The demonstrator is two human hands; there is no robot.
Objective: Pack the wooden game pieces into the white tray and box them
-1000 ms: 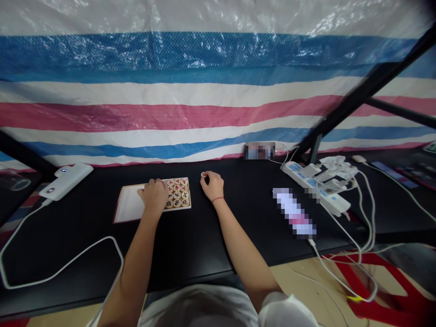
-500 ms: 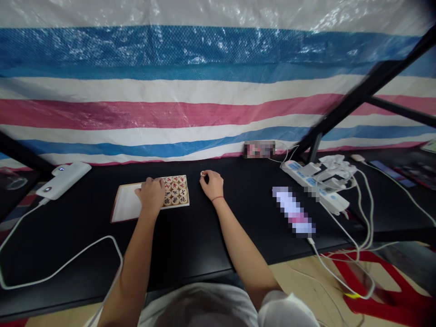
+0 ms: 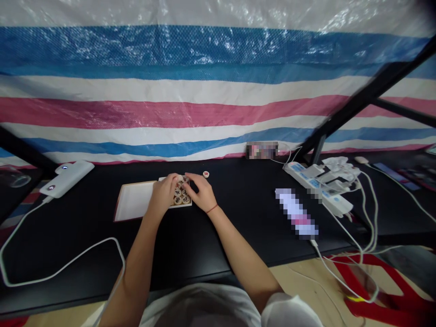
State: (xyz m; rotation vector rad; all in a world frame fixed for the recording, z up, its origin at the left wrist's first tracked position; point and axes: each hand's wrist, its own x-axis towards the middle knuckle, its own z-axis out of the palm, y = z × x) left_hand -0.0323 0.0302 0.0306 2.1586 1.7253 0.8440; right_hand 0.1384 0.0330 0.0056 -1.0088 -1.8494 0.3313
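A shallow wooden box (image 3: 134,202) lies on the black table (image 3: 190,240). Its right end holds several round xiangqi pieces (image 3: 181,196) with red and black characters, and its left part is bare white. My left hand (image 3: 166,193) rests on the box, fingers curled and pinching a pale piece at the top of the group. My right hand (image 3: 203,194), with a red string at the wrist, reaches in from the right, its fingers stretched flat over the pieces. One loose piece (image 3: 206,174) lies on the table just beyond my right hand.
A white power bank (image 3: 68,178) with a looping cable (image 3: 68,263) sits at the left. At the right are a power strip (image 3: 320,186) with several plugs and cables, and a blurred device (image 3: 296,213). A striped tarp (image 3: 204,104) hangs behind.
My right hand let go of the piece it held on the table and moved left onto the box. My left hand shifted right to the top of the pieces.
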